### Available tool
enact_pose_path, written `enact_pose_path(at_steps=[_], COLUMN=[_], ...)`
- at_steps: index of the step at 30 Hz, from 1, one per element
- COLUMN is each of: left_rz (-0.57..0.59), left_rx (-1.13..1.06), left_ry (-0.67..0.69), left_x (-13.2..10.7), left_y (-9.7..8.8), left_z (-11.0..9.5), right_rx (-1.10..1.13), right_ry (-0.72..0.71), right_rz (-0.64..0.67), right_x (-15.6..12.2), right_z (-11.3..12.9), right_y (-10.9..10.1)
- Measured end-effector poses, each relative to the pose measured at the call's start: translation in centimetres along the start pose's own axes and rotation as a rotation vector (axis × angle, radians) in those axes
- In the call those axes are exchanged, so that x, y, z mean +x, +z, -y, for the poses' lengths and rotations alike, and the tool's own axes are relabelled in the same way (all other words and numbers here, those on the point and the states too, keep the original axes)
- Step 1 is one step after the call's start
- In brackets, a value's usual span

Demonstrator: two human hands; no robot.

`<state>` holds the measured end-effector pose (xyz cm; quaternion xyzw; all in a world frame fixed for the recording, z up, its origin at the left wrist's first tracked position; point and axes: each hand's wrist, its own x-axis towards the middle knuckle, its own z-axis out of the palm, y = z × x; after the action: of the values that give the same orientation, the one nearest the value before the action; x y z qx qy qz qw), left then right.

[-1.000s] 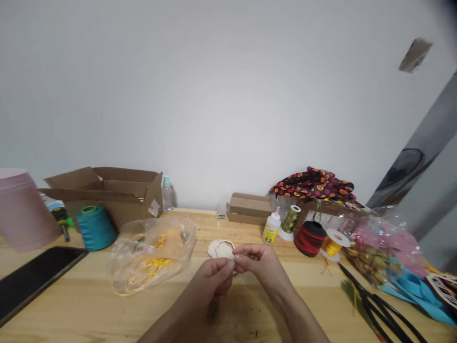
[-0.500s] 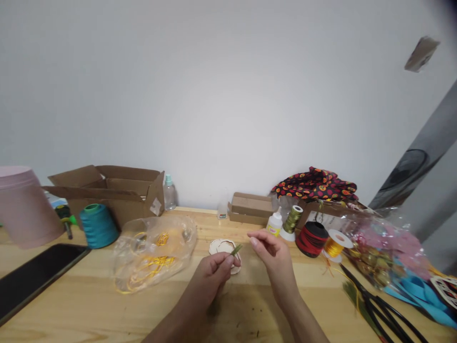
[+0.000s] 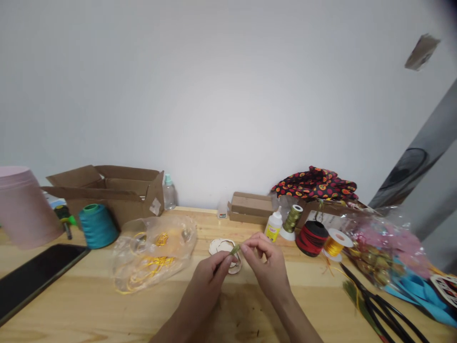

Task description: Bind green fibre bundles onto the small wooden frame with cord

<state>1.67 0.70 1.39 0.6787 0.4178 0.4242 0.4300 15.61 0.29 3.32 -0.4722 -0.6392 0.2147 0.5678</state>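
My left hand [image 3: 209,281] pinches a short olive-green cord [image 3: 235,249] between thumb and fingers, just above the pale wooden cut-out pieces [image 3: 224,246] lying on the table. My right hand [image 3: 266,263] is close beside it, its fingertips closed at the cord's far end. Both hands partly cover the wooden pieces, so their full shape is hidden.
A clear bag of yellow cord [image 3: 153,252] lies left of my hands, near a teal thread cone [image 3: 97,226]. To the right stand a glue bottle [image 3: 274,226], an olive spool [image 3: 293,219], a red-black spool [image 3: 312,238] and a gold spool [image 3: 334,247]. A black tablet [image 3: 39,281] lies at the left edge.
My right hand has moved left and down from its raised, apart position, and its fingertips have come together at the cord. My left hand has stayed nearly still.
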Motion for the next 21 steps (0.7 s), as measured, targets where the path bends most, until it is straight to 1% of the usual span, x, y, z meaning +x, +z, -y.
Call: enact_pose_path(at_steps=[5, 9, 12, 15, 18, 19, 21], left_rz=[-0.021, -0.030, -0.015, -0.027, -0.043, -0.037, -0.008], left_rx=[-0.041, -0.052, -0.066, -0.092, -0.185, -0.242, -0.372], left_ry=[0.010, 0.010, 0.017, 0.004, -0.092, -0.133, -0.198], left_x=[0.0, 0.1, 0.1, 0.1, 0.2, 0.3, 0.4], left_y=[0.0, 0.0, 0.0, -0.1, 0.0, 0.0, 0.1], left_z=[0.3, 0.4, 0.3, 0.2, 0.4, 0.5, 0.7], right_rx=[-0.026, -0.015, 0.001, 0.034, 0.120, 0.177, 0.320], right_ry=[0.000, 0.021, 0.043, 0.073, 0.186, 0.238, 0.345], right_rz=[0.031, 0.029, 0.036, 0.007, -0.072, -0.066, 0.028], right_x=[0.0, 0.1, 0.1, 0.1, 0.1, 0.1, 0.1], right_z=[0.0, -0.1, -0.1, -0.5, -1.0, -1.2, -1.2], right_y=[0.1, 0.2, 0.1, 0.1, 0.2, 0.3, 0.6])
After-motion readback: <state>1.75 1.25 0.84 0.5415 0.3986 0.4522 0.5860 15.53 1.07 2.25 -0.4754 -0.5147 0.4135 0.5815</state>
